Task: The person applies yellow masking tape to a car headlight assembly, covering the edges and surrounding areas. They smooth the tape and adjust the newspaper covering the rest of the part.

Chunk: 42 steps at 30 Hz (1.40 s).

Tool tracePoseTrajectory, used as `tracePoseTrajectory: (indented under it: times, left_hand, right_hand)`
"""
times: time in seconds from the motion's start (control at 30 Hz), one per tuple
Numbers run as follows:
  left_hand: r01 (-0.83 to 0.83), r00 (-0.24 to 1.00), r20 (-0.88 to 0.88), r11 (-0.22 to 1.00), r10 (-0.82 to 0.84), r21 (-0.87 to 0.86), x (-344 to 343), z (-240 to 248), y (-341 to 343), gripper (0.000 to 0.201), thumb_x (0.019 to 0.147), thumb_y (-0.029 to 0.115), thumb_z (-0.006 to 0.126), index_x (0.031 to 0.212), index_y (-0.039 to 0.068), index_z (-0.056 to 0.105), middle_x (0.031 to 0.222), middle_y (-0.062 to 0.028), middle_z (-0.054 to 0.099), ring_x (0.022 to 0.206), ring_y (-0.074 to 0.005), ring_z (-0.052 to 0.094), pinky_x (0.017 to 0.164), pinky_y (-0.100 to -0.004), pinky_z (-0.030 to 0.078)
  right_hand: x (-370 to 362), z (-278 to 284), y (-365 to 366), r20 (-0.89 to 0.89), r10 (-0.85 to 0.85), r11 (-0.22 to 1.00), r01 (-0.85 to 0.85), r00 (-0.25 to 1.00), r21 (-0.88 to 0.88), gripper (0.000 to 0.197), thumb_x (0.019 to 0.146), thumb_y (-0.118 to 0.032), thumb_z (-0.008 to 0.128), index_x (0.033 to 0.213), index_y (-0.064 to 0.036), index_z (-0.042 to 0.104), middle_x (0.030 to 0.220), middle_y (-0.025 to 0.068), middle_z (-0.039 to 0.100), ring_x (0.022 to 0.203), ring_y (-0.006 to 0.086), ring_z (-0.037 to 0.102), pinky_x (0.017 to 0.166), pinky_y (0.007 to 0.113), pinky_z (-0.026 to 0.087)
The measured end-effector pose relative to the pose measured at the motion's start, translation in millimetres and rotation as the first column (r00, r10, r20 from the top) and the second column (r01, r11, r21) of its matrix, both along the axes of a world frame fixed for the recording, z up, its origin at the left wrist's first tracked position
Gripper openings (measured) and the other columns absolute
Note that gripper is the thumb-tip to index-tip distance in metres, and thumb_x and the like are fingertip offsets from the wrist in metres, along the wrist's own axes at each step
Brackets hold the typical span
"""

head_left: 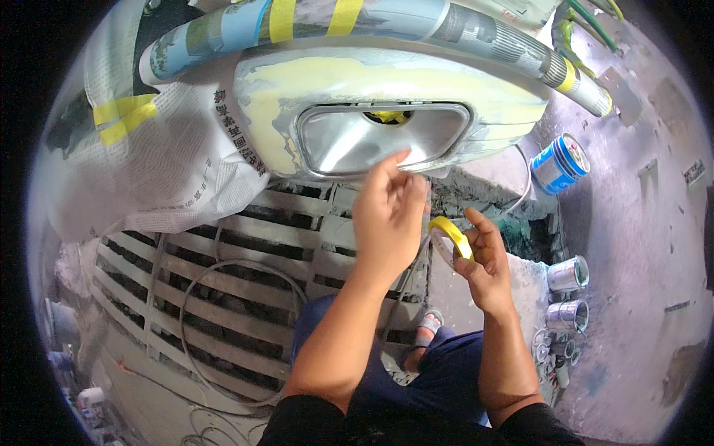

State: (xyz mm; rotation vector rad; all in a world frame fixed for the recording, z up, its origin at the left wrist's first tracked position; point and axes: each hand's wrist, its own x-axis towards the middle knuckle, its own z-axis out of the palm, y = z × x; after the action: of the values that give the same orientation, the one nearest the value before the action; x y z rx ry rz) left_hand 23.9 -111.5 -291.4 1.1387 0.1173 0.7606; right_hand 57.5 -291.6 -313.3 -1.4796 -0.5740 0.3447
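My right hand (487, 260) holds a roll of yellow masking tape (451, 238) between thumb and fingers. To its left, my left hand (390, 215) is raised at the lower edge of a shiny rectangular headlight reflector (346, 145). Its index finger stretches toward the rim, and the other fingers are loosely bent with nothing visible in them. A round hole with yellow material inside shows at the reflector's top. The surrounding rounded housing (268, 97) is grey with patches of pale yellow filler.
Printed paper (186, 149) and yellow tape mask the left side. A paper-wrapped tube (401, 18) crosses above the housing. Below lies a slatted grate (245, 293) with a looped hose (190, 297). A blue can (559, 165) and metal tins (567, 273) stand at the right.
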Motion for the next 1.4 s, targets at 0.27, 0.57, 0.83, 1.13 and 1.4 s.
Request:
tracePoseTrajectory:
  times: [0.27,0.57,0.83,1.13,1.4]
  left_hand:
    - [0.171,0.974,-0.222,0.795,-0.046,0.583,-39.8,-27.8,10.0,0.033,0.084,0.01,0.078,0.113,0.003,0.064,0.098,-0.0043,0.061,0.082,-0.0114,0.059,0.065,-0.0253,0.049]
    - [0.23,0.968,-0.24,0.645,-0.073,0.729,-39.7,-28.6,15.8,0.014,0.086,0.006,0.071,0.093,0.002,0.059,0.094,-0.0104,0.06,0.08,-0.0236,0.062,0.067,-0.033,0.05]
    - [0.074,0.976,-0.192,0.68,0.099,0.73,-40.1,-41.6,1.7,0.011,0.089,0.005,0.066,0.094,0.002,0.057,0.088,-0.0141,0.06,0.078,-0.0328,0.061,0.069,-0.0391,0.049]
    - [-0.128,0.899,-0.376,0.956,0.224,0.265,-37.7,-79.2,23.8,0.017,0.097,0.018,0.064,0.098,0.002,0.059,0.084,-0.0039,0.062,0.076,-0.0127,0.057,0.069,-0.0298,0.048]
    - [0.002,0.978,-0.206,0.988,-0.035,-0.155,-57.9,-76.1,22.2,0.019,0.097,0.016,0.065,0.109,0.002,0.059,0.089,-0.0045,0.066,0.081,-0.0129,0.063,0.076,-0.0277,0.051]
  right_hand:
    - [-7.3,-5.4,5.6,-0.012,0.137,0.99,-0.137,0.99,0.015,0.074,0.084,0.009,0.068,0.149,-0.0042,0.035,0.107,0.006,0.063,0.093,0.0135,0.061,0.084,0.028,0.049]
    - [-11.5,-5.3,9.6,0.178,0.058,0.967,-0.011,0.982,-0.255,0.06,0.083,0.001,0.074,0.138,-0.0021,0.05,0.103,0.0077,0.066,0.08,0.0121,0.063,0.073,0.028,0.052]
    - [-21.8,9.6,25.4,0.541,0.043,0.839,0.263,0.84,-0.476,0.044,0.088,-0.007,0.069,0.13,-0.0029,0.057,0.084,0.0138,0.063,0.07,0.0289,0.064,0.062,0.036,0.054]
    - [-43.9,15.8,28.8,0.896,0.143,0.934,0.243,0.421,-0.263,0.045,0.073,0.002,0.066,0.118,-0.0042,0.067,0.079,0.0054,0.06,0.066,0.0216,0.062,0.055,0.035,0.052]
    - [-52.0,30.3,21.5,0.655,0.076,0.985,0.047,0.752,-0.168,0.048,0.08,0.005,0.073,0.126,-0.0017,0.062,0.105,0.015,0.068,0.089,0.031,0.068,0.076,0.037,0.056]
